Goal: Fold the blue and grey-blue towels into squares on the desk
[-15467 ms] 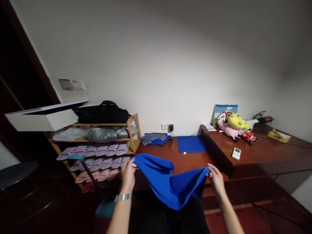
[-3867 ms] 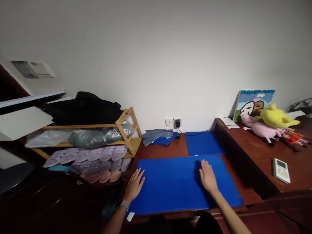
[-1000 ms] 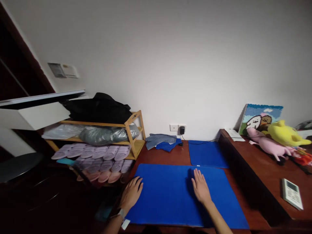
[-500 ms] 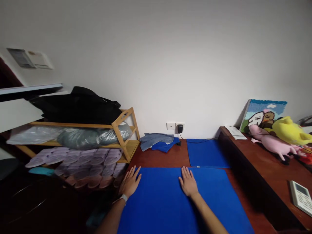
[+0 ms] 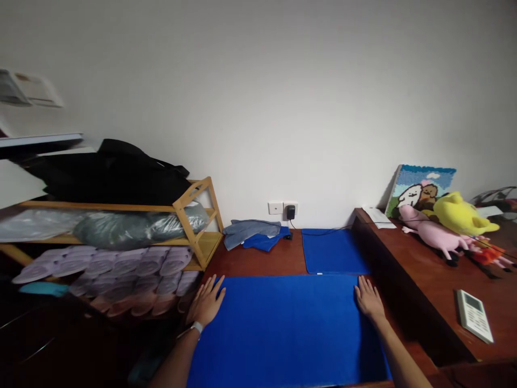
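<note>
A large blue cloth (image 5: 283, 328) lies flat on the reddish-brown wooden table (image 5: 258, 262). On its far left corner rests my left hand (image 5: 208, 300), palm down with the fingers stretched out; a pale band circles that wrist. My right hand (image 5: 369, 298) lies flat at the far right corner, fingers spread, over the cloth's right edge. Neither hand holds anything. Beyond the large cloth lies a smaller blue cloth (image 5: 333, 251), close to its far edge. Crumpled grey-blue garments (image 5: 252, 233) and a blue cloth bundle (image 5: 264, 241) sit against the wall.
At left stands a wooden rack (image 5: 197, 231) with a black bag (image 5: 117, 175), plastic-wrapped bundles and rows of slippers (image 5: 137, 261). A higher wooden surface (image 5: 424, 275) on the right bears plush toys (image 5: 460, 213), a picture and a white remote (image 5: 474, 315). A black plug (image 5: 291, 212) trails a cord.
My right hand has slid rightward across the large cloth, from its middle to its far right corner. My left hand stays at the left corner. The view has turned slightly right.
</note>
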The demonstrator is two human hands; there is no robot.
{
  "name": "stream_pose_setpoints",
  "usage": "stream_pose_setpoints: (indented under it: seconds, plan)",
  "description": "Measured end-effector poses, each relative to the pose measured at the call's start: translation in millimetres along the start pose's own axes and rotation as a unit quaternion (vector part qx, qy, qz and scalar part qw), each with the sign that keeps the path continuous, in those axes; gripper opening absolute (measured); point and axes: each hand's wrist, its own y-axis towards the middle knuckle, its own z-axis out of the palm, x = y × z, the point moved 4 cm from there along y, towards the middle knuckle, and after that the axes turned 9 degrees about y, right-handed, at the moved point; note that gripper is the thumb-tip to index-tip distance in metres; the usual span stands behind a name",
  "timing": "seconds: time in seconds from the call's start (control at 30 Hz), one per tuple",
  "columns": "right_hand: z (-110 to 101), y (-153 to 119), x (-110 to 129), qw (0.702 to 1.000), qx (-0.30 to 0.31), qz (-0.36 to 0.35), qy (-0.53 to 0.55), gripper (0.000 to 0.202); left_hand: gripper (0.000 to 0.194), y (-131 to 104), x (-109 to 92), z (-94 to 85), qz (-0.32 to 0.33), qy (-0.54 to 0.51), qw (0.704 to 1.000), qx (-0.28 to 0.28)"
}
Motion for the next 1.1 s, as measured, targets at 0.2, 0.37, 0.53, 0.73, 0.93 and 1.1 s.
stream_pose_setpoints:
  seconds: [0.2, 0.37, 0.53, 0.73, 0.93, 1.1]
  plan:
    - [1.5, -43.6, 169.5, 0.976, -0.048, -0.205, 0.058, 0.064, 0.060, -2.8, -5.0, -7.3, 0.000, -0.011, 1.000, 0.000]
    - [44.8, -105.5, 338.7, 0.924, 0.069, -0.342, 0.158, 0.064, 0.058, -5.4, -5.2, -11.3, -0.007, -0.028, 1.000, 0.009]
    - [62.8, -106.9, 351.9, 0.924, 0.120, -0.326, 0.161, 0.065, 0.057, -5.7, -4.4, -11.6, 0.000, -0.027, 1.000, 0.003]
    - [39.9, -54.6, 198.8, 0.974, 0.074, -0.186, 0.105, 0.068, 0.058, -2.8, -3.9, -8.6, 0.000, -0.031, 1.000, -0.003]
    - [7.2, -16.1, 36.1, 0.995, 0.038, -0.065, 0.063, 0.071, 0.059, 0.6, -0.6, -2.0, -0.006, -0.028, 1.000, -0.010]
    - [-3.3, -3.8, -12.2, 0.998, 0.027, -0.023, 0.046, 0.073, 0.059, 1.7, -0.3, -2.2, -0.007, -0.019, 1.000, -0.002]
